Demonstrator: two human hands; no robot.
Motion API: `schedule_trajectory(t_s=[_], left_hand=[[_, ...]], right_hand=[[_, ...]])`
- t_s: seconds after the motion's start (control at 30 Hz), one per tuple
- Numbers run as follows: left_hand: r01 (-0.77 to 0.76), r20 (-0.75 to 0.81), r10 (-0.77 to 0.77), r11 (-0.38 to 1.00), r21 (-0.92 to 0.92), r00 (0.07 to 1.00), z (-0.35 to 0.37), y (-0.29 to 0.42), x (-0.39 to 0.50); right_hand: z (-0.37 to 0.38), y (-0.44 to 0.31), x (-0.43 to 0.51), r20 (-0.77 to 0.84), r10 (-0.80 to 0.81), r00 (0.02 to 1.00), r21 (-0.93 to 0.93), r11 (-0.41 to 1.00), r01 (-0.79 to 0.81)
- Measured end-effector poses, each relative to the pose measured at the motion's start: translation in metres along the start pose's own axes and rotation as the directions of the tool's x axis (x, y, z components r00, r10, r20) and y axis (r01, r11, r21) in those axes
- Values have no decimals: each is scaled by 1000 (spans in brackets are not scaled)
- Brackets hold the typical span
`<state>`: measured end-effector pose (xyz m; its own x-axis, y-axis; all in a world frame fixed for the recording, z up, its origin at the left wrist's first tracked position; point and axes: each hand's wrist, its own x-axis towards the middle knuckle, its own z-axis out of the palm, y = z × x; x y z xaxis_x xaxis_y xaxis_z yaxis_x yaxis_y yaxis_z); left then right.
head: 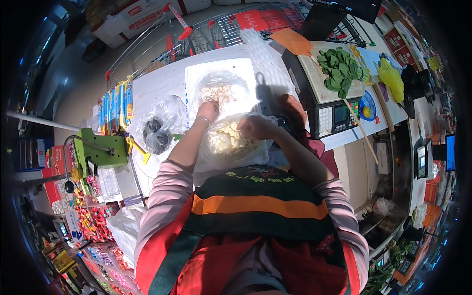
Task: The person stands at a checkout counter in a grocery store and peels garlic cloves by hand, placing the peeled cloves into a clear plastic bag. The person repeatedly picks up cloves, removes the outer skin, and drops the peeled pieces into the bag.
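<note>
My left hand reaches into a clear plastic bag that lies spread on a white foam board. Its fingers touch pale pinkish pieces that look like unpeeled garlic cloves. Nearer to me, a second clear bag is full of pale yellow peeled garlic cloves. My right hand is over that bag's right side, fingers curled down at the cloves. Whether either hand grips a clove is too small to tell.
To the left lie a knotted bag of dark items, a yellow plastic tool and a green tape-type bag sealer. On the right, a weighing scale bears leafy greens and an orange fly swatter. Shopping carts stand beyond the table.
</note>
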<state>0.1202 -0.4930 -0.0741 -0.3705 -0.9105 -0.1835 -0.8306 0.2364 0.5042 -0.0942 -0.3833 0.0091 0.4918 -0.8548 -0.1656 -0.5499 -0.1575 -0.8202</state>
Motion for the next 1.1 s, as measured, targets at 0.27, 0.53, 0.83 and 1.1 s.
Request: schedule_trajectory(t_s=[0.27, 0.53, 0.83, 1.1], left_hand=[[-84, -246, 115, 988, 131, 962, -12, 37, -3], [106, -168, -100, 994, 29, 981, 20, 34, 21], [-43, -201, -152, 688, -725, 968, 1, 31, 6], [-175, -158, 74, 377, -910, 985, -35, 72, -29]], right_hand=[[4, -11, 24, -244, 63, 968, 181, 983, -18], [11, 0, 22, -210, 51, 976, 105, 994, -29], [2, 13, 34, -392, 277, 877, 523, 852, -35], [-1, 2, 57, -395, 192, 898, 687, 710, 151]])
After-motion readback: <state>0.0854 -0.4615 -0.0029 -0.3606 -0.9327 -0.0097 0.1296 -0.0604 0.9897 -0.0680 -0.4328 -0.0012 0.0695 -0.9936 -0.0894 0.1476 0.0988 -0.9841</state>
